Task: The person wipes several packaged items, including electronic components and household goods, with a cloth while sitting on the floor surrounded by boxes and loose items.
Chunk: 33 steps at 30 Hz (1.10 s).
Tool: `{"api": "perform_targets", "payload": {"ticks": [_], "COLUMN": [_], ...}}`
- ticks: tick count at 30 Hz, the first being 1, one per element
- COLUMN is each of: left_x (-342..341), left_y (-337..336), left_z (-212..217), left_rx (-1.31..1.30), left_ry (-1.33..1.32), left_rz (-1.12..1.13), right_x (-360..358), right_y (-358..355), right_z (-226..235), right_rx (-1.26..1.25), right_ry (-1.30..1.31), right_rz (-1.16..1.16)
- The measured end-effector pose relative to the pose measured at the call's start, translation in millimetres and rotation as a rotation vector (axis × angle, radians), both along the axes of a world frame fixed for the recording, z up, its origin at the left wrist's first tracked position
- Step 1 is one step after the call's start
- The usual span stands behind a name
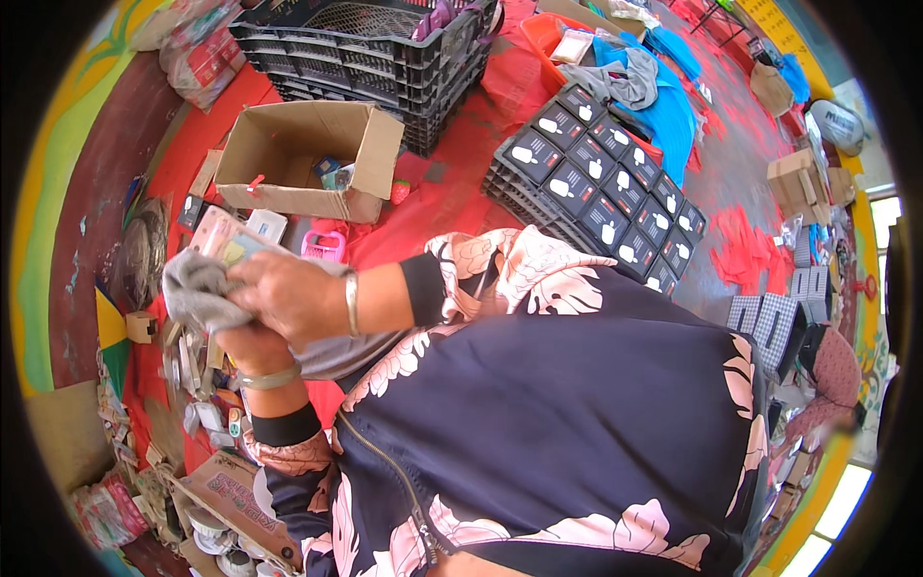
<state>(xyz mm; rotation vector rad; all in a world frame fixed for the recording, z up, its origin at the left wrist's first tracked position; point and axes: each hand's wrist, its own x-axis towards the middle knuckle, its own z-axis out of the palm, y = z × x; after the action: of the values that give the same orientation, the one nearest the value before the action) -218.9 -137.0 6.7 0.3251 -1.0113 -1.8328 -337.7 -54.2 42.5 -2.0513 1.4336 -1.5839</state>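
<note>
My right hand (285,294) presses a grey cloth (195,288) against a flat pink-edged device (229,239) at the left of the view. My left hand (242,343) sits just below it, mostly hidden under the right hand, and seems to hold the device from beneath. Both wrists wear metal bangles. My dark jacket with pink leaf print fills the lower middle of the view and hides the ground beneath.
An open cardboard box (298,159) stands beyond my hands, with a black plastic crate (375,48) behind it. Several small black boxes (606,192) are stacked in rows on the red sheet (452,197). Loose small parts (192,370) and packets lie at the left.
</note>
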Motion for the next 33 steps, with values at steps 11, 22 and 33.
{"api": "perform_targets", "payload": {"ticks": [11,22,33], "left_x": [28.5,19.0,12.3], "left_y": [-35.1,-80.6,-158.5], "left_z": [64.0,10.0,15.0], "left_rx": [0.047,0.338,-0.183], "left_ry": [-0.383,-0.359,-0.732], "left_rz": [0.515,0.136,0.611], "right_x": [-38.8,-38.6,-79.5], "right_y": [25.3,-74.5,-79.2], "right_z": [-75.1,-15.0,-133.2], "right_rx": [0.212,-0.295,0.716], "right_ry": [-0.033,0.236,-0.399], "right_rz": [0.402,0.142,0.353]}}
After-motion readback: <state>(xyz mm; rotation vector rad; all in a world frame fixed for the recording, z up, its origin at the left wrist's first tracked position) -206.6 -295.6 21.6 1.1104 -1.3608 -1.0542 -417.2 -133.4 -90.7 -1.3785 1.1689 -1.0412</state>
